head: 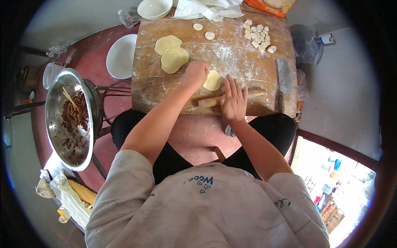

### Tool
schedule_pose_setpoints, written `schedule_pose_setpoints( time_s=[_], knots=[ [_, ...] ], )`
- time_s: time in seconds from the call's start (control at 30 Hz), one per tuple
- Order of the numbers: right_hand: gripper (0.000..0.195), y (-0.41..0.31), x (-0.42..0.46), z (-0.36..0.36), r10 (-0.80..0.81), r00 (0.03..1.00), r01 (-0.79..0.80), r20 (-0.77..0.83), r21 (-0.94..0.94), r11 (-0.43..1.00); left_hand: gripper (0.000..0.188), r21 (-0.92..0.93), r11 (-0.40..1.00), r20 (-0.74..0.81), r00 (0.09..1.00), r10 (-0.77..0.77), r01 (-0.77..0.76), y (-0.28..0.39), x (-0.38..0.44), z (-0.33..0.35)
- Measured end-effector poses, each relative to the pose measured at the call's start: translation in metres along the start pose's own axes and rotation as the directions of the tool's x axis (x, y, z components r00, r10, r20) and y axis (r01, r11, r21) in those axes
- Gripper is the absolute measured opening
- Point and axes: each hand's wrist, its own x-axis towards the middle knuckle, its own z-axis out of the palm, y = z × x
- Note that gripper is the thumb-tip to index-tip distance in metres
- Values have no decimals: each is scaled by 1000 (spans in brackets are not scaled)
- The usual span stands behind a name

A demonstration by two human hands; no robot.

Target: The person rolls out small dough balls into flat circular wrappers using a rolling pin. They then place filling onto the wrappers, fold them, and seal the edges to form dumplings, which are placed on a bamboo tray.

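Observation:
On a floured wooden board, my left hand pinches the upper left edge of a small flattened dough round. My right hand lies palm down, fingers extended, on a wooden rolling pin just below and to the right of that round. Several rolled dough wrappers overlap to the left, beyond my left hand. Two small flat dough discs lie farther back. A cluster of small dough pieces sits at the back right of the board.
A metal scraper or blade lies along the board's right side. White bowls stand at the back left and beside the board. A steel basin with brown filling and chopsticks is at left. White plastic bags and an orange package lie at the back.

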Motion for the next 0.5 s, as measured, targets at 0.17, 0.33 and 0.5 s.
schedule_pose_setpoints(
  time_s=[0.17, 0.33, 0.5],
  knots=[
    [69, -11, 52, -2, 85, 996, -85, 5, -45, 995, 11, 163, 985, 280, 955, -100, 55, 18, -1, -19],
    [66, -22, 95, 10, 149, 987, -149, -65, 15, 989, 14, 177, 950, -3, 965, 264, -259, 5, 2, 3],
    [66, -6, 7, -3, -19, 999, 18, 44, 20, 1000, 12, 88, 996, 87, 996, -22, 14, 6, -1, -12]
  ],
)
